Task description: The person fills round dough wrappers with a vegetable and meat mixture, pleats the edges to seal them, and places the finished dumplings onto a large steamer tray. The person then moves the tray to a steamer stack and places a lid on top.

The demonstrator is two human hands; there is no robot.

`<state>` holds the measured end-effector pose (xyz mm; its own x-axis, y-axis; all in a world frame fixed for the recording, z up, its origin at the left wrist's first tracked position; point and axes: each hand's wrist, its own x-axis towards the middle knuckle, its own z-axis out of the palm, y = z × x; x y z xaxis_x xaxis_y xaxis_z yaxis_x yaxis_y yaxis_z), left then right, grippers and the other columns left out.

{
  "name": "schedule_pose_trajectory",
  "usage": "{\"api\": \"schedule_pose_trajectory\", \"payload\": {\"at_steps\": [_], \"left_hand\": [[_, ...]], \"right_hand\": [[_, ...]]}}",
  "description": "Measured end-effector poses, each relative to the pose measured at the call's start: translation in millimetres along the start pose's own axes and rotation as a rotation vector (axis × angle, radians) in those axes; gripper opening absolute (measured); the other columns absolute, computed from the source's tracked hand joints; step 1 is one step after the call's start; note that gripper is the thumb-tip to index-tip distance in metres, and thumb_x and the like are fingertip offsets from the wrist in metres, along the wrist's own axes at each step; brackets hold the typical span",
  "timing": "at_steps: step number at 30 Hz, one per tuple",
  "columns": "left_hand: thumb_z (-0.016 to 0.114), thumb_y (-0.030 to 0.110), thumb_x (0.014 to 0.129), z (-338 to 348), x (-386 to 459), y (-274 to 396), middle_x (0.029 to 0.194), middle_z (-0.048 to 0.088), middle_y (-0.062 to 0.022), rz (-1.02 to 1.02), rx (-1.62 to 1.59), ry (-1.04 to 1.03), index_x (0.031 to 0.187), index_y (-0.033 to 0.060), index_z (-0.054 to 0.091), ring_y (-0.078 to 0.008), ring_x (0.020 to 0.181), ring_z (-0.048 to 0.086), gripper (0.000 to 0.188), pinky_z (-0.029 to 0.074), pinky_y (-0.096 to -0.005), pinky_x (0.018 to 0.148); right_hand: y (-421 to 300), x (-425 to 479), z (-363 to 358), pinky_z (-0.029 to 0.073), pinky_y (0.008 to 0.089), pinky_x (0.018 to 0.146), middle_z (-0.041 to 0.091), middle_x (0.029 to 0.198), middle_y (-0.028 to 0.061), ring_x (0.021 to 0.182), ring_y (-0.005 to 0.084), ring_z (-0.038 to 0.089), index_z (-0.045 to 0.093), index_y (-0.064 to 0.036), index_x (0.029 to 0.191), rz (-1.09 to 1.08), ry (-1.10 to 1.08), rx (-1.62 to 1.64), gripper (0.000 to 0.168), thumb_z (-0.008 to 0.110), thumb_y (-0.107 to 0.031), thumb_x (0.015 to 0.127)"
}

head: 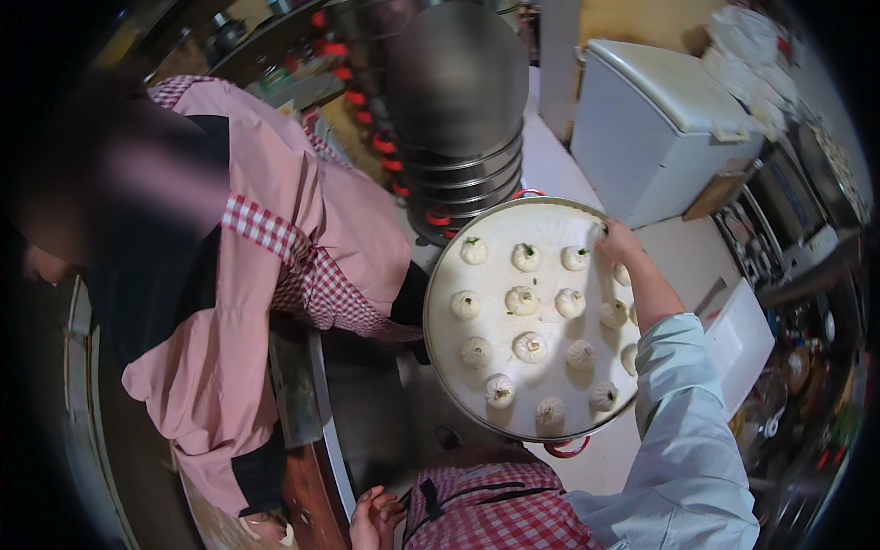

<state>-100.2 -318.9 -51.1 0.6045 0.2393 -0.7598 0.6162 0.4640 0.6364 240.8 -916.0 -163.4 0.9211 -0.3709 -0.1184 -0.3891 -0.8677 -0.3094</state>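
A large round steamer tray (543,323) with a pale liner lies in front of me, its red handles at the far and near edges. Several pleated buns (526,300) sit on it in loose rows, some topped with green bits. My right hand (615,240) is at the tray's far right edge; its fingertips are partly hidden, so whether they grip anything does not show. Low in the view, beside my checked apron (495,509), my left hand (377,515) hangs with loosely curled fingers and nothing visible in it.
Stacked metal steamer tiers (460,165) with red handles stand beyond the tray. At left a co-worker in a pink smock (261,172) leans over a wooden worktop (313,495). A white chest freezer (646,130) and a white plastic bin (739,344) are at right.
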Motion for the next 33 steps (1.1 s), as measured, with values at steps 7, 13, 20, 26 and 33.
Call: {"api": "schedule_pose_trajectory", "payload": {"at_steps": [7,13,20,26,33], "left_hand": [[0.054,0.022,0.096,-80,-49,-49,0.102,0.059,-0.0082,0.081,0.007,0.166,0.123,0.0042,0.048,-0.0219,0.087,0.060,0.033,0.050,-0.0355,0.077],[0.061,0.019,0.094,-145,-61,-87,0.066,0.050,0.0015,0.302,0.273,0.510,0.078,0.0069,0.056,-0.0080,0.057,0.047,0.021,0.040,-0.0236,0.050],[0.053,0.002,0.091,-260,-28,-52,0.089,0.065,-0.0092,0.616,0.377,1.091,0.098,-0.0004,0.061,-0.0163,0.083,0.061,0.011,0.049,-0.0300,0.078],[0.059,0.006,0.085,-313,54,8,0.099,0.064,-0.0207,0.821,0.488,1.092,0.103,-0.0006,0.063,-0.0353,0.091,0.063,0.020,0.050,-0.0406,0.081],[0.059,0.012,0.085,-356,80,63,0.109,0.059,-0.0255,0.653,0.537,1.251,0.110,0.0002,0.060,-0.0405,0.098,0.059,0.028,0.048,-0.0448,0.087]], "right_hand": [[4,0,-53,0.047,0.0420,0.092,0.061,0.118,0.0208,0.111,0.0361,0.058,0.052,-0.006,0.130,-0.089,-0.001,-0.064,0.063,0.072,-0.036,0.078],[-37,-79,-87,0.049,0.0326,0.092,0.064,0.115,0.0138,0.106,0.0200,0.061,0.055,0.001,0.127,-0.218,-0.270,0.369,0.039,0.053,-0.024,0.097],[-136,-205,-52,0.046,0.0309,0.083,0.062,0.104,0.0062,0.092,0.0177,0.057,0.059,-0.002,0.116,-0.750,-0.844,0.381,0.034,0.054,-0.030,0.098],[-258,-270,-37,0.048,0.0270,0.068,0.066,0.088,0.0066,0.076,0.0122,0.060,0.060,0.003,0.109,-0.754,-0.890,0.254,0.024,0.063,-0.009,0.088],[-357,-332,-55,0.052,0.0320,0.070,0.068,0.091,0.0143,0.079,0.0201,0.066,0.061,0.004,0.110,-0.920,-0.929,-0.002,0.028,0.066,-0.010,0.086]]}}
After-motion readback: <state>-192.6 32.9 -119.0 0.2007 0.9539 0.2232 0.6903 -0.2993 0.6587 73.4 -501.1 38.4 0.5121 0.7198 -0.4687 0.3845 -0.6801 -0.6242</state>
